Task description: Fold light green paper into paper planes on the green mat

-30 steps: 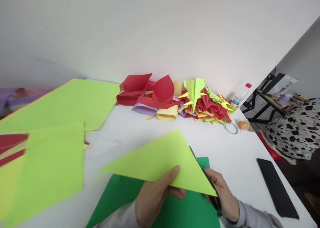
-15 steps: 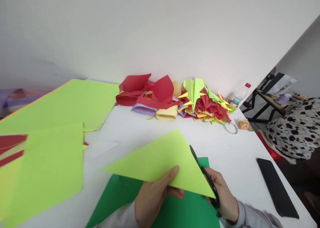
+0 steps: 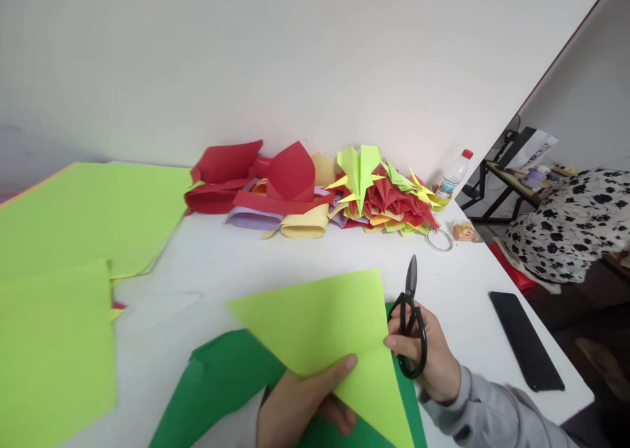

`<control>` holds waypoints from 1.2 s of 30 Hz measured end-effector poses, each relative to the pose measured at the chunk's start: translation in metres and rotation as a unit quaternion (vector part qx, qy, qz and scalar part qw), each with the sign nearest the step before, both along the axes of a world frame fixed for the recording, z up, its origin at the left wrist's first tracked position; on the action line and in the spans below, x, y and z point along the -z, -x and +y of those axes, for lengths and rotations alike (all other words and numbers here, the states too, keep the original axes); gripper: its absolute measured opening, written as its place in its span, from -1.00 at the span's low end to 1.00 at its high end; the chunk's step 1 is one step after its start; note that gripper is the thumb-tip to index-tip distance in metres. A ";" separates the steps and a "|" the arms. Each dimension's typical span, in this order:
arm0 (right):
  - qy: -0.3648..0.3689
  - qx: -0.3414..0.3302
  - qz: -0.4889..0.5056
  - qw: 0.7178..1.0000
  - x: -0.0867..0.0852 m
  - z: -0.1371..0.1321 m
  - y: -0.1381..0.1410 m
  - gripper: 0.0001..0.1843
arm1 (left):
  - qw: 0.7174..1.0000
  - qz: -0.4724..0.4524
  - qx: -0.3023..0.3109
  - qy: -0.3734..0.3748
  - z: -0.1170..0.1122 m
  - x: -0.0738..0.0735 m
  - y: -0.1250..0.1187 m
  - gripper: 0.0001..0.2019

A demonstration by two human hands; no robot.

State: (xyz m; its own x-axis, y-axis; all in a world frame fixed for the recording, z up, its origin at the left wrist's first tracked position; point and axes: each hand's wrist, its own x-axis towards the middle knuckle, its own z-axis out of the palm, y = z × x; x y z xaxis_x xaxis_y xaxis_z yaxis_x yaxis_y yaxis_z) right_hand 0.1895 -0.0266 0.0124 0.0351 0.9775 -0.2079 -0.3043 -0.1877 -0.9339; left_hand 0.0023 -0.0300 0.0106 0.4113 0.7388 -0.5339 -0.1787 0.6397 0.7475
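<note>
My left hand (image 3: 300, 402) pinches a lime-green paper triangle (image 3: 329, 326) at its lower edge, thumb on top, holding it above a dark green sheet (image 3: 221, 376) on the white table (image 3: 236, 264). My right hand (image 3: 428, 359) grips black scissors (image 3: 409, 317) by the loops, blades closed and pointing up and away, just right of the triangle and clear of it.
Large lime-green sheets (image 3: 88, 212) lie at the left. A heap of folded red, yellow and green paper (image 3: 315, 192) sits by the wall. A tape ring (image 3: 439, 239), a plastic bottle (image 3: 451, 174) and a black phone (image 3: 524, 340) lie on the right. A person in a spotted top (image 3: 566, 225) sits beyond the table edge.
The scissors have come away from the triangle's right edge and now point upward, free of the paper. My left hand has turned the triangle slightly. The view has shifted right.
</note>
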 end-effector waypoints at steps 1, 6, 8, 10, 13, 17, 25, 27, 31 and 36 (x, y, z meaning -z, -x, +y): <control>-0.002 0.002 -0.005 1.000 0.001 0.000 0.000 -0.48 | 1.000 0.007 -0.001 0.000 0.000 0.000 0.000 -0.60; -0.005 0.010 0.000 1.000 0.009 0.000 -0.001 -0.51 | 1.000 0.024 0.007 0.013 0.002 0.003 -0.001 -0.50; -0.003 0.016 -0.001 1.000 0.011 0.001 -0.001 -0.51 | 0.999 0.025 0.010 0.023 0.004 0.005 -0.002 -0.44; 0.000 0.021 -0.004 1.000 0.011 0.001 0.000 -0.52 | 0.999 0.028 0.014 0.028 0.005 0.007 -0.002 -0.42; 0.004 0.023 -0.007 1.000 0.011 0.001 0.000 -0.53 | 0.999 0.034 0.022 0.026 0.006 0.008 -0.002 -0.45; 0.004 0.023 -0.004 1.000 0.010 0.002 0.000 -0.54 | 0.999 0.033 0.020 0.016 0.006 0.009 -0.002 -0.44; 0.002 0.024 -0.001 1.000 0.011 0.002 0.000 -0.55 | 0.999 0.039 0.017 0.020 0.005 0.009 -0.002 -0.42; 0.002 0.024 -0.001 1.000 0.011 0.002 0.000 -0.55 | 0.999 0.038 0.025 0.018 0.005 0.011 -0.002 -0.43; 0.000 0.022 -0.003 1.000 0.012 0.002 0.000 -0.57 | 0.999 0.040 0.028 0.007 0.005 0.014 0.000 -0.45; 0.006 0.023 -0.018 1.000 0.013 0.005 0.000 -0.58 | 0.999 0.041 0.025 0.009 0.008 0.011 0.000 -0.43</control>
State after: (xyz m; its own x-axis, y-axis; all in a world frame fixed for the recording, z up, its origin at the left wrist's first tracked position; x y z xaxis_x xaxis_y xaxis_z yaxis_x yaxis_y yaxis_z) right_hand 0.1899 -0.0214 -0.0006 0.0875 0.9720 -0.2181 -0.2789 -0.1862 -0.9421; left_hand 0.0027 -0.0224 -0.0006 0.4023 0.7087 -0.5795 -0.0850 0.6592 0.7471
